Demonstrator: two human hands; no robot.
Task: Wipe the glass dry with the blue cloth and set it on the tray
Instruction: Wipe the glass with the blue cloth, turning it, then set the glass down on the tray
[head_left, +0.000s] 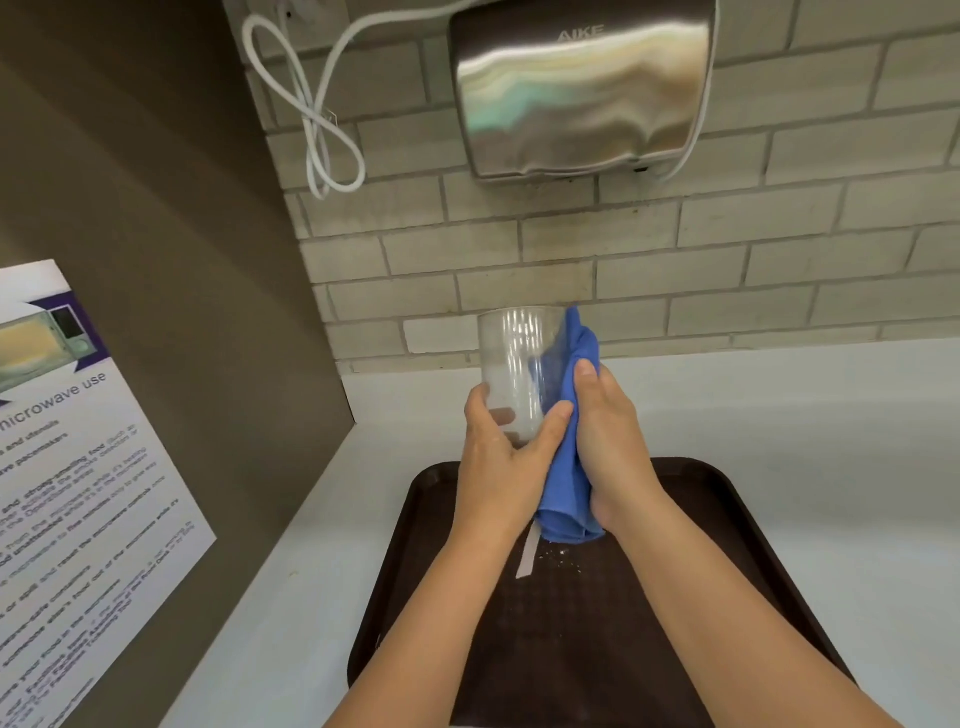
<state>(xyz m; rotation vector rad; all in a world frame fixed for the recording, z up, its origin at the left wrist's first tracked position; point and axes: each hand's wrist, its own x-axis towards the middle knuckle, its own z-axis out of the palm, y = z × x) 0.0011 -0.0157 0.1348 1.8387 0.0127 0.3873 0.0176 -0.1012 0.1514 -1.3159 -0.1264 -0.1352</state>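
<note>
Clear glass (514, 374): upright in the middle of the frame, lifted above the far edge of the tray, open rim at the top.
Left hand (501, 447): wrapped round the lower part of the glass, thumb across the near side, fingers curled behind and seen through the wall.
Right hand (608, 431): closed round the blue cloth, thumb lying up along it, pressing it to the right side of the glass.
Blue cloth (569, 457): bunched between the two hands; its top reaches the rim of the glass and its tail hangs down to just above the tray.
Tray (727, 519): dark brown, in the lower centre of the frame on the white counter (805, 415), with pale specks and a pale strip on its surface below the cloth.
Wall: grey brick across the top, with a steel hand dryer (582, 88) at upper centre and a looped white cord (322, 130) at upper left.
Left side: a printed microwave notice (78, 467) on a brown panel.
</note>
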